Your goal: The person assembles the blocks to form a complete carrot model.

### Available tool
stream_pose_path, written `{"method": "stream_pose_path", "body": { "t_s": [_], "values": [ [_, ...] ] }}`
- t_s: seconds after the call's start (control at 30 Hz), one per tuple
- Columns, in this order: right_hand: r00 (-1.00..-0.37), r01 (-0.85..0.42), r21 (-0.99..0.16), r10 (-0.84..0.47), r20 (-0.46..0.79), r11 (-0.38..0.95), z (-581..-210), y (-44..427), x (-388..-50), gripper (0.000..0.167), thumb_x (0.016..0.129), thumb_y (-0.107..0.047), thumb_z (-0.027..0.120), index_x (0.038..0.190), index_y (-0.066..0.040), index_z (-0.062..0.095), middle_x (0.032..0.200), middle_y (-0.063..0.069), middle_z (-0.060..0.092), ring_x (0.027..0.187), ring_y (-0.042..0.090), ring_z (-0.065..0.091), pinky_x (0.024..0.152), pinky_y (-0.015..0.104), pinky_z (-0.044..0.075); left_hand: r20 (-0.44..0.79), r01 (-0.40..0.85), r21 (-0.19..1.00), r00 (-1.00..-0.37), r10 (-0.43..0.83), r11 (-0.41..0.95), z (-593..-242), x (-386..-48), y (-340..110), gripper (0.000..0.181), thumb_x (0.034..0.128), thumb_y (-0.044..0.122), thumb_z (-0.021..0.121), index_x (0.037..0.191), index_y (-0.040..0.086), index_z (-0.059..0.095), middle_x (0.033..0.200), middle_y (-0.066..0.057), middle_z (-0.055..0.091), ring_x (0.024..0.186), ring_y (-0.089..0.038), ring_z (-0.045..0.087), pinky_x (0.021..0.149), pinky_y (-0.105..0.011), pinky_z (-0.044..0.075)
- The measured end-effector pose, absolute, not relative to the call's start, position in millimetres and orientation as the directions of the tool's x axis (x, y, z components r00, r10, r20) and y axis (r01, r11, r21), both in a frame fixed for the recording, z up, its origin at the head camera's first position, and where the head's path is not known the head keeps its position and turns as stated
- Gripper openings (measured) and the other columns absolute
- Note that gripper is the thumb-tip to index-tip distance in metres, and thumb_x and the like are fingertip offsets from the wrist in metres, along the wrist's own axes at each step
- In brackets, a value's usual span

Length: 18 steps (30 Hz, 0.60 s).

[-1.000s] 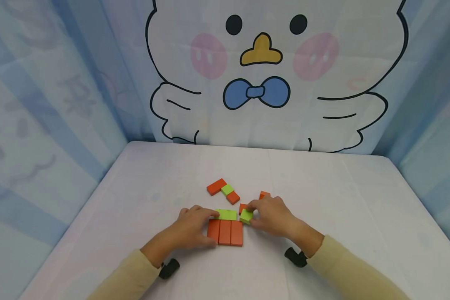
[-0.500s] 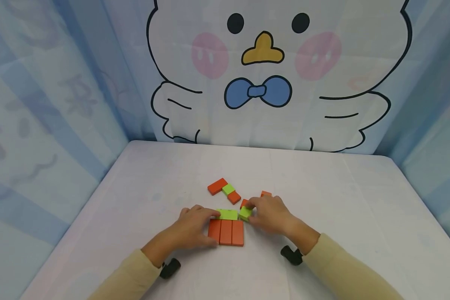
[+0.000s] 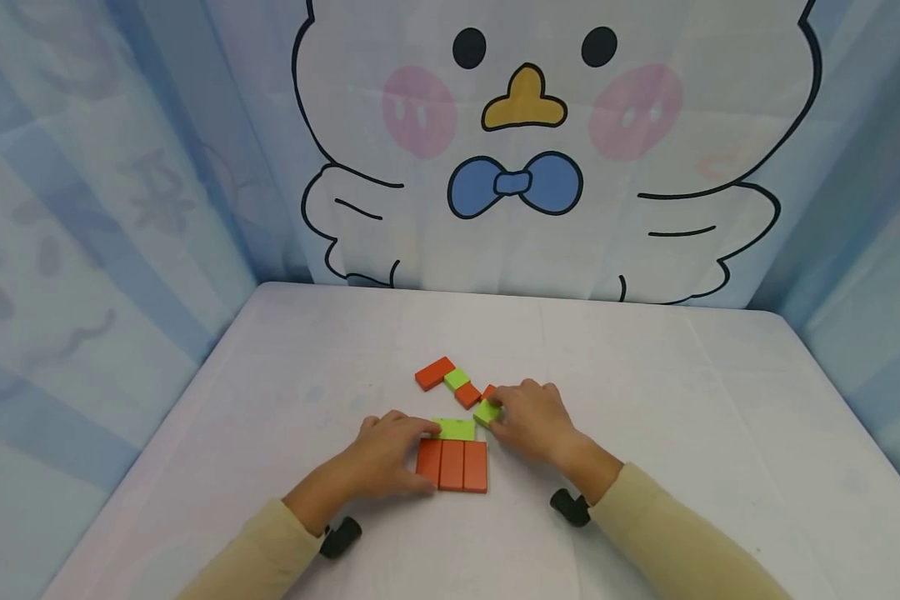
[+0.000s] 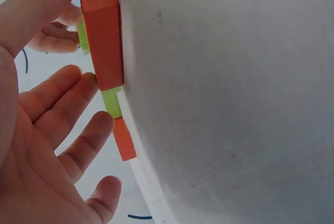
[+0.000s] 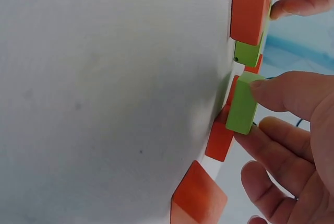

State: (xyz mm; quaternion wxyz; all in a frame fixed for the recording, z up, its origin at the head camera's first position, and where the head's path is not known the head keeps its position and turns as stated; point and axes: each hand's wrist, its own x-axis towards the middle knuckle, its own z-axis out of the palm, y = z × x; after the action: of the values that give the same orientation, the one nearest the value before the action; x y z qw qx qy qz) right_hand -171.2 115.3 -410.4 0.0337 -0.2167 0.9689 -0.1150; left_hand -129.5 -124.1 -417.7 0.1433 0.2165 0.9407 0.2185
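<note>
Three orange-red blocks (image 3: 452, 465) lie side by side, with a light green piece (image 3: 454, 429) along their far edge. My left hand (image 3: 378, 454) rests at their left side, index fingertip at the green piece and thumb at the near left corner. In the left wrist view, the fingers of that hand (image 4: 57, 119) are spread beside a red block (image 4: 104, 46). My right hand (image 3: 540, 423) pinches a green block (image 3: 487, 412) just beyond the row's right end. Seen from the right wrist, thumb and fingers hold this green block (image 5: 243, 104), with an orange block (image 5: 220, 138) behind it.
Farther back on the white table (image 3: 645, 375), a red block (image 3: 435, 373), a small green one (image 3: 457, 379) and a small red one (image 3: 467, 395) form an angled chain. Another orange block (image 5: 199, 195) shows low in the right wrist view. A printed curtain (image 3: 517, 250) stands behind.
My right hand has moved slightly left and away from me with the green block, and the orange piece beside it has shifted too. The rear right orange block is now hidden. My left hand has stayed put.
</note>
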Motion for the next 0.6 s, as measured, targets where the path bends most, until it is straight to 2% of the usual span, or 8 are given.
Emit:
{"method": "stream_pose_path", "body": {
  "t_s": [0.17,0.43,0.6],
  "values": [
    [-0.903,-0.422,-0.198,-0.43,-0.001,0.885,-413.0,111.2,-171.6,0.033,0.09,-0.028,0.074,0.119,-0.012,0.072,0.107,0.0,0.072,0.093,0.023,0.059,0.085,0.046,0.043,-0.172,0.35,0.475,-0.863,0.475,0.807,-417.9,-129.1,-124.4,0.07,0.0781,0.039,0.086,0.137,0.013,0.059,0.129,0.004,0.062,0.122,-0.022,0.048,0.099,-0.052,0.032],
    [-0.898,-0.439,-0.141,-0.44,0.027,0.887,-415.3,108.3,-168.9,0.032,0.089,-0.031,0.074,0.116,-0.013,0.072,0.105,-0.001,0.073,0.093,0.022,0.059,0.084,0.046,0.043,-0.165,0.36,0.471,-0.861,0.481,0.805,-417.8,-128.8,-125.2,0.07,0.0783,0.039,0.086,0.138,0.013,0.059,0.129,0.004,0.062,0.122,-0.023,0.048,0.1,-0.053,0.032],
    [-0.899,-0.436,-0.128,-0.438,0.014,0.891,-414.6,109.1,-168.0,0.03,0.09,-0.024,0.074,0.118,-0.014,0.071,0.109,0.0,0.072,0.095,0.023,0.059,0.086,0.046,0.043,-0.164,0.36,0.47,-0.861,0.481,0.806,-417.8,-129.0,-124.9,0.07,0.0783,0.039,0.086,0.138,0.013,0.059,0.129,0.004,0.062,0.122,-0.023,0.048,0.099,-0.052,0.032]
  ]
}}
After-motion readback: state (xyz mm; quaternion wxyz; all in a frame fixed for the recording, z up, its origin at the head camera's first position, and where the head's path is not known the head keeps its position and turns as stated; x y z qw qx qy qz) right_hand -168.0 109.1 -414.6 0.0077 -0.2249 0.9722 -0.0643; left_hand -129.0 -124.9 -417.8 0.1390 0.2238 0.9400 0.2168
